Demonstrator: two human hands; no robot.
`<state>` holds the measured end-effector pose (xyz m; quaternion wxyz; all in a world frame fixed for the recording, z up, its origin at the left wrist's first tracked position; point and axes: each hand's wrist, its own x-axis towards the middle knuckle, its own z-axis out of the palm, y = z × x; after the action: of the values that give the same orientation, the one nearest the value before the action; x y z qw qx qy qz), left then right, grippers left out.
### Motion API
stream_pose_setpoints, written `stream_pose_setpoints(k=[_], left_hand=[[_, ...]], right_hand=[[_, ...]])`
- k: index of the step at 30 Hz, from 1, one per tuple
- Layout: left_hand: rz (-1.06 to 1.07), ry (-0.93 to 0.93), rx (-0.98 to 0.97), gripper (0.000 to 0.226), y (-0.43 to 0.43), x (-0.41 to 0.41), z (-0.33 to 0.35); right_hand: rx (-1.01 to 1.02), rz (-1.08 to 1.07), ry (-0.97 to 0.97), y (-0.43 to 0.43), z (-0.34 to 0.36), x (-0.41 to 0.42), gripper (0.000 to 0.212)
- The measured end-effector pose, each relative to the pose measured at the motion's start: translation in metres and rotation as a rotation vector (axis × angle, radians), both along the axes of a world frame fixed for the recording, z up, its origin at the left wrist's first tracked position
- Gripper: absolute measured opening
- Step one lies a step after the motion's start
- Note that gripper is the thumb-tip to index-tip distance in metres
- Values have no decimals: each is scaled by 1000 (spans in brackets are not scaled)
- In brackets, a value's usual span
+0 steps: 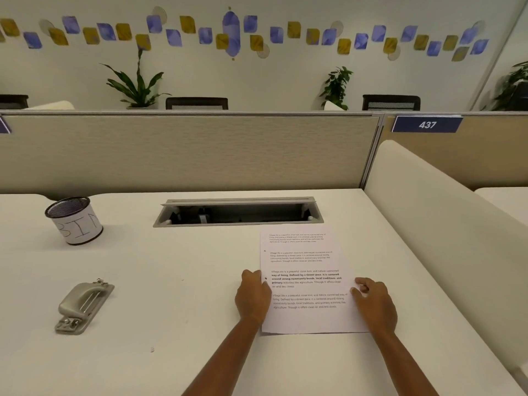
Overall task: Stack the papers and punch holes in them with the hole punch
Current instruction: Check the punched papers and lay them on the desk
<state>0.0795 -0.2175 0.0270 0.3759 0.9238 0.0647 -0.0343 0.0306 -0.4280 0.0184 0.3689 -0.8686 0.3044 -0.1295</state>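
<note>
A stack of white printed papers [305,264] lies flat on the white desk [171,281], right of centre. Two small dark holes show along its left margin. My left hand [253,295] grips the stack's left edge, fingers curled over it. My right hand [374,302] holds the right edge, fingertips resting on the top sheet. The grey metal hole punch [83,305] sits on the desk far to the left, apart from both hands, its handle down.
A mesh cup wrapped in paper marked "BIN" [74,220] stands at the back left. An open cable tray [238,211] is set into the desk just behind the papers. A beige partition [185,150] closes the back; a cream divider [445,224] runs along the right.
</note>
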Motion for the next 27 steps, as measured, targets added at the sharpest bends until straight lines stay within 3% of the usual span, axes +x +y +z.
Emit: stream_pose_setpoints(k=[10, 15, 20, 27], left_hand=[[-6, -53, 28, 35, 8, -16, -2], [-43, -167, 56, 41, 32, -35, -4], [-30, -298, 173, 39, 73, -51, -3], [43, -436, 268, 34, 159, -68, 7]], right_hand=[[-44, 25, -38, 3, 3, -5, 30], [-189, 88, -146, 29, 6, -16, 27], [-151, 298, -249, 88, 8, -29, 13], [-45, 617, -156, 184, 2, -44, 13]])
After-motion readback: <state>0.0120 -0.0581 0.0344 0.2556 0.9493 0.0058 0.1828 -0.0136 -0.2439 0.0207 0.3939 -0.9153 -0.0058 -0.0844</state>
